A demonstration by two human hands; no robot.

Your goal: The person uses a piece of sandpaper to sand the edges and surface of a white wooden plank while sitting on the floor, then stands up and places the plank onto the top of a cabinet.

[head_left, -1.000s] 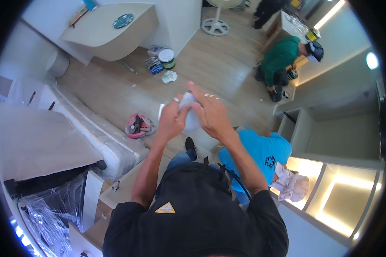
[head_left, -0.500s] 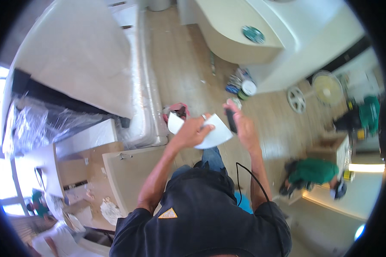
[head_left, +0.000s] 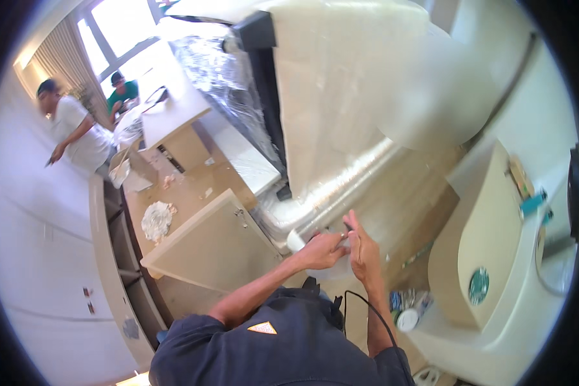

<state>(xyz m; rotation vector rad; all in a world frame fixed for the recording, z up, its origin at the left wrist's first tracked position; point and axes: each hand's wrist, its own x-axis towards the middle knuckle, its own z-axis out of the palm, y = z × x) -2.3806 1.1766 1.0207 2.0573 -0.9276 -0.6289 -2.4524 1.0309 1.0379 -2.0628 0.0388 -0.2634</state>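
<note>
My left hand (head_left: 325, 251) is closed, pinching a white sheet (head_left: 295, 240) whose curled end sticks out beside my wrist. The rest of the sheet blurs against the pale floor below. My right hand (head_left: 365, 256) is up against the left one, its fingers stretched upward. Between its thumb and fingers sits a small dark object (head_left: 348, 226), seen mostly edge-on, so its kind does not show. Below my hands, a black cable (head_left: 373, 310) loops along my right forearm.
A beige panel (head_left: 215, 251) leans at my left, by a wooden worktop (head_left: 199, 183) with crumpled white material (head_left: 157, 220). A plastic-wrapped mattress (head_left: 341, 199) lies ahead. At right are a curved counter (head_left: 447, 276) and a white-lidded tub (head_left: 407, 320). Two people stand far left.
My view has swung left, bringing the worktop and people toward the middle. My hands, apart before, now meet. The white sheet, broad and flat earlier, shows mainly as a curled end.
</note>
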